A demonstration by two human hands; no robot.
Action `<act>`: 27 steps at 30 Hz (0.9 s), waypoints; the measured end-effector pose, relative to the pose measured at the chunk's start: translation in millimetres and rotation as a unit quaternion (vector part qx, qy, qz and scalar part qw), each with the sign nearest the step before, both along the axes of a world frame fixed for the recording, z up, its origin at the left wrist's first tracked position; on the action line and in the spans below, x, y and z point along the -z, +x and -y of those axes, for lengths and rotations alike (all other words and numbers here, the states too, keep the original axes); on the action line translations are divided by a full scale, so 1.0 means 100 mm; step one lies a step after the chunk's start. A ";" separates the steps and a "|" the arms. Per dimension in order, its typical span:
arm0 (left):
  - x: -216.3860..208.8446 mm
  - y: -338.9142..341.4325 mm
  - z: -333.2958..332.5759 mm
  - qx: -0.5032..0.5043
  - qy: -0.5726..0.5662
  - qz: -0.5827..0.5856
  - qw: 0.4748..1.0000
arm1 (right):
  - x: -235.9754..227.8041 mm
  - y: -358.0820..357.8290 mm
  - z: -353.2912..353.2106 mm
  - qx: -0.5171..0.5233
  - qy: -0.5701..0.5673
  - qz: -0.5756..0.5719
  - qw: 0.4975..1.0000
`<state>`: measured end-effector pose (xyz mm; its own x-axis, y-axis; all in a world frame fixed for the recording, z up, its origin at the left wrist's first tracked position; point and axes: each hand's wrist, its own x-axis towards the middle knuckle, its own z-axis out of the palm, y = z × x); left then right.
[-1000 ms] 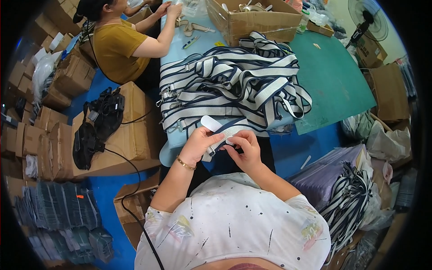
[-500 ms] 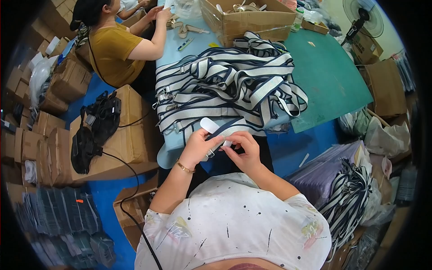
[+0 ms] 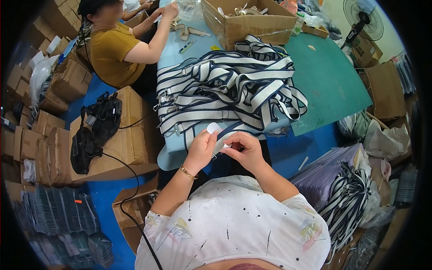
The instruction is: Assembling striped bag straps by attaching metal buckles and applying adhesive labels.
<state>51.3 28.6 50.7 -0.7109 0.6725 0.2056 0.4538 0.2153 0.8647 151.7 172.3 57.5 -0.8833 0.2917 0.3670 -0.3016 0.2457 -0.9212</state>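
Observation:
In front of my body, at the near edge of the table, my left hand (image 3: 201, 152) is closed on a white-and-navy striped strap (image 3: 231, 129). A white strip with a rounded end (image 3: 214, 128) sticks up past its thumb. My right hand (image 3: 246, 152) pinches a small white piece against the strap; whether it is the same strip's other end I cannot tell. A bit of metal hardware shows below the left fingers, mostly hidden. Just beyond both hands lies a large heap of the same striped straps (image 3: 234, 85), with metal clips at its left side.
An open cardboard box (image 3: 252, 24) stands behind the heap, and a green board (image 3: 330, 85) lies to its right. At left, a carton (image 3: 130, 130) carries black gear with a cable. More striped straps (image 3: 344, 198) hang at lower right. A co-worker (image 3: 117, 49) sits far left.
The white strip's rounded end has shifted slightly right and now stands steeper. My left hand has turned a little, covering more of the metal hardware. The co-worker's hands have moved slightly.

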 end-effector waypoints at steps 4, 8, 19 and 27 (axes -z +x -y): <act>-0.01 0.02 -0.03 0.001 0.044 -0.012 0.999 | 0.00 -0.04 0.01 -0.005 0.018 -0.009 1.000; -0.05 0.09 -0.05 -0.056 0.004 0.062 0.996 | 0.02 -0.05 0.02 0.009 0.004 -0.003 1.000; -0.03 0.03 -0.09 -0.011 0.071 -0.094 0.993 | -0.05 -0.08 0.03 0.032 0.004 0.045 0.998; -0.04 0.07 -0.09 -0.039 0.074 -0.055 0.995 | -0.01 -0.10 0.02 0.038 -0.018 0.069 0.997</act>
<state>58.8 38.1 54.7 -0.7273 0.5727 0.3782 0.5345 0.1271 0.8356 142.0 170.1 58.9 -0.9000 0.3696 0.2311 -0.1526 0.2295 -0.9613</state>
